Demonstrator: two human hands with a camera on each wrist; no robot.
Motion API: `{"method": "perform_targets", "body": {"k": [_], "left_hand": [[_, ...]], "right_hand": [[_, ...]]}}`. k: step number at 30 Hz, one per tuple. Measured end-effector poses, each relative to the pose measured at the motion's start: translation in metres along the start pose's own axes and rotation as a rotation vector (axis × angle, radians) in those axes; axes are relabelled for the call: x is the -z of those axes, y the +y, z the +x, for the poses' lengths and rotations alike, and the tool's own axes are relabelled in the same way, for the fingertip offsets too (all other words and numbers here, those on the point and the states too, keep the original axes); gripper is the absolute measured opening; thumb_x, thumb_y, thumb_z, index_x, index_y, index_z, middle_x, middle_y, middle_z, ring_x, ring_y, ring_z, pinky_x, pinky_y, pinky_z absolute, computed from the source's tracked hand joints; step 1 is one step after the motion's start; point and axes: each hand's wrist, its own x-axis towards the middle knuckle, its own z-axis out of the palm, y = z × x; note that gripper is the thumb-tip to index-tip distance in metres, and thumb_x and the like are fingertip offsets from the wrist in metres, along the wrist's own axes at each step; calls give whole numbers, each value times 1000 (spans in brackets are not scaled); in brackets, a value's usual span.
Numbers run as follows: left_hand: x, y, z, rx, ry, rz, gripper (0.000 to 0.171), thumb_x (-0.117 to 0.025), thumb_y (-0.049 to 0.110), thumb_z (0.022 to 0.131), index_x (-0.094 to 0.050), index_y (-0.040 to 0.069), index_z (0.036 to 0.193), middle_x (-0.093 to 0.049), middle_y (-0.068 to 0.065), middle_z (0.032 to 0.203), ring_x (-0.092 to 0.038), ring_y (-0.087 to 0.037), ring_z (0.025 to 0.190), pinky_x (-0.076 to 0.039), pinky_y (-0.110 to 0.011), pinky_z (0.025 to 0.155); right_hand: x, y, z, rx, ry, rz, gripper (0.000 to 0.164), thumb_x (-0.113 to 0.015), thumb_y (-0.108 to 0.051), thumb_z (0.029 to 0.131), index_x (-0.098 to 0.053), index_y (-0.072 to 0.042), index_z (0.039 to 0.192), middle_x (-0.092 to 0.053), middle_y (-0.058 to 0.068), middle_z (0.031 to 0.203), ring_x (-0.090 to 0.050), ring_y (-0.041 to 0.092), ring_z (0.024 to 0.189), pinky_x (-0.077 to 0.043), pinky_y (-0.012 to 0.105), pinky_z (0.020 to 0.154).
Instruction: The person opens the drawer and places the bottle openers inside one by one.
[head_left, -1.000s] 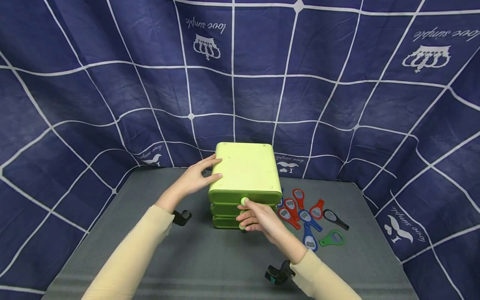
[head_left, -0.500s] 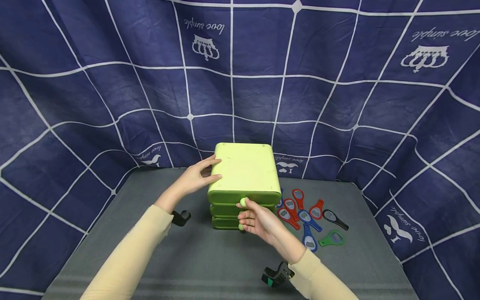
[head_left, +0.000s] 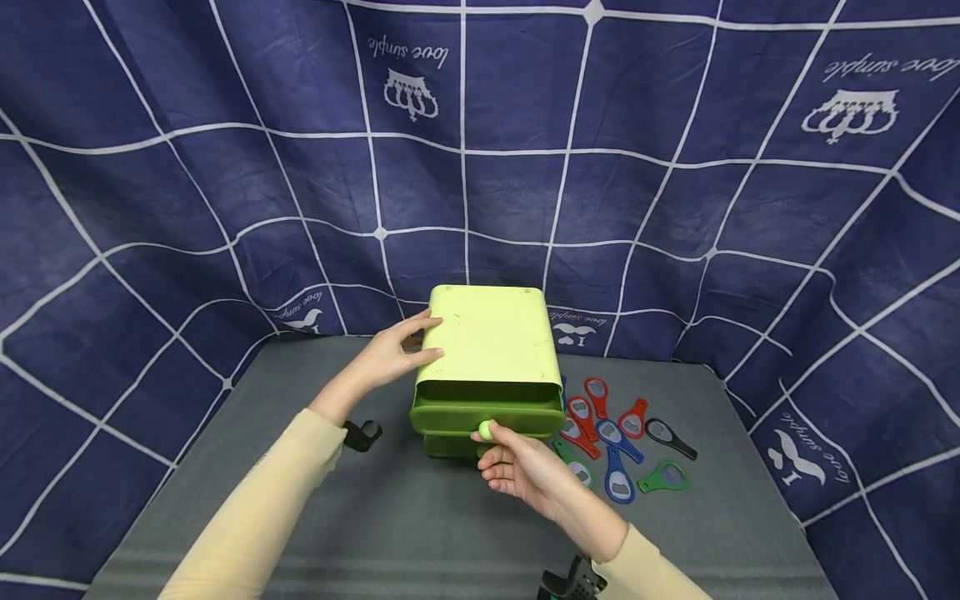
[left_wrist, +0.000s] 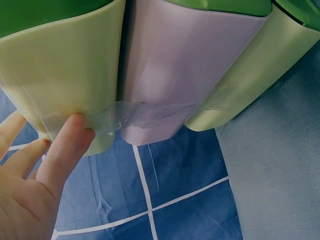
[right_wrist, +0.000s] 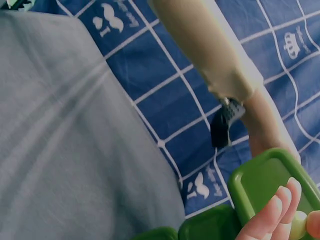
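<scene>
At the left, we find the left hand (head_left: 386, 358) against the upper left edge of the cabinet (head_left: 491, 333). Its fingers are spread and nearly straight, pressing rather than grasping, with thumb and forefinger tips on the top panel. We judge this a bracing contact, meant to stop the body following a pull at the front. In the left wrist view, clear tape (left_wrist: 145, 112) crosses the side walls of the tiers; we presume it binds them into one unit.

The cabinet stands near the middle of the grey table (head_left: 315, 508), its fronts facing the person, which we take to allow a straight pull. The top drawer (head_left: 450, 419) projects partly from its housing; the two lower fronts (right_wrist: 210, 224) sit farther back. Only a dark green strip of the interior shows, so we cannot tell the contents.

Ahead of the drawer, the right hand (head_left: 521, 471) pinches the round knob (head_left: 485, 430) between thumb and forefinger, its other fingers loosely curled below. We judge a fingertip pinch suited to so small a handle.

At the right, we note red, blue, green and black bottle openers (head_left: 609, 432), some overlapping, beside the cabinet. We read this placement as handy for the right hand.
</scene>
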Motion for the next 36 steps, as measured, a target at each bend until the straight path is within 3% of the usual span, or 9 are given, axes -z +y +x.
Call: {"method": "perform_targets", "body": {"k": [6, 22, 36], "left_hand": [[0, 2, 0, 10, -3, -12, 62, -70, 33, 92, -48, 15, 147, -27, -7, 163, -59, -36, 123, -51, -49, 101], [-1, 2, -1, 12, -5, -37, 61, -70, 30, 92, -48, 14, 147, -26, -8, 163, -56, -38, 126, -51, -48, 102], [-2, 0, -1, 10, -4, -69, 62, -70, 27, 93, -47, 11, 147, -24, -10, 164, -54, -41, 128, -48, -50, 105]], "right_hand": [[-6, 8, -20, -5, -16, -10, 55, -55, -48, 98, -58, -3, 130, -64, -9, 74, -60, 3, 66, -51, 18, 66], [-13, 40, -55, -33, -78, 4, 47, -52, -45, 100, -60, -6, 126, -63, -8, 74, -57, 2, 65, -50, 17, 65], [-8, 54, -56, -27, -123, 42, 45, -52, -37, 101, -59, -1, 128, -64, -9, 76, -58, 0, 66, -52, 15, 66]]}}
